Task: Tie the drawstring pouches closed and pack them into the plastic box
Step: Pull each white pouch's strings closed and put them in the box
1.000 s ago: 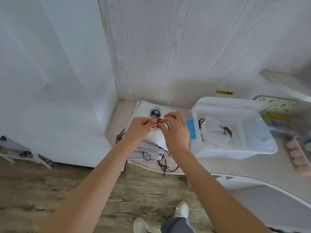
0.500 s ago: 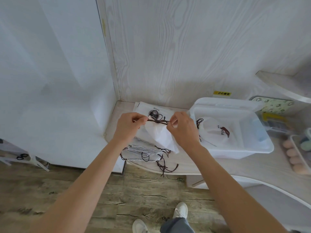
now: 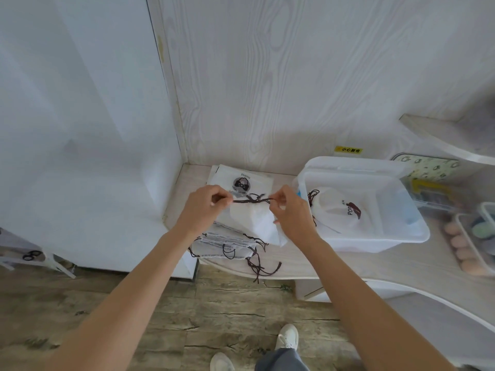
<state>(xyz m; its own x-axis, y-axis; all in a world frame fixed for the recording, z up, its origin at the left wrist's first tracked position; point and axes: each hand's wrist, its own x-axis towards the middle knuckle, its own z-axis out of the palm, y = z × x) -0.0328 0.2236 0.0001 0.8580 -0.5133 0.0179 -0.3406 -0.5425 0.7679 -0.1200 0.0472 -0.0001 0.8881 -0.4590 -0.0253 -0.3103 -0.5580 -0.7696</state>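
While my hands pull a cord taut, clutter rings them
Beside the clear plastic box (image 3: 380,236) holding one white pouch (image 3: 340,210), left hand (image 3: 203,207) and right hand (image 3: 292,212) each pinch the dark drawstring (image 3: 250,200) of a white fabric pouch (image 3: 254,220) above the stacked pouches (image 3: 227,243)

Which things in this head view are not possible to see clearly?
- Knot in the cord: too small and blurred to tell if it is tight.
- Pouch being tied: its right side is hidden behind the right hand; the left hand covers its left edge.
- Stack of pouches: too flat and overlapped to count.
- Box: only one pouch visible; any beneath is hidden.
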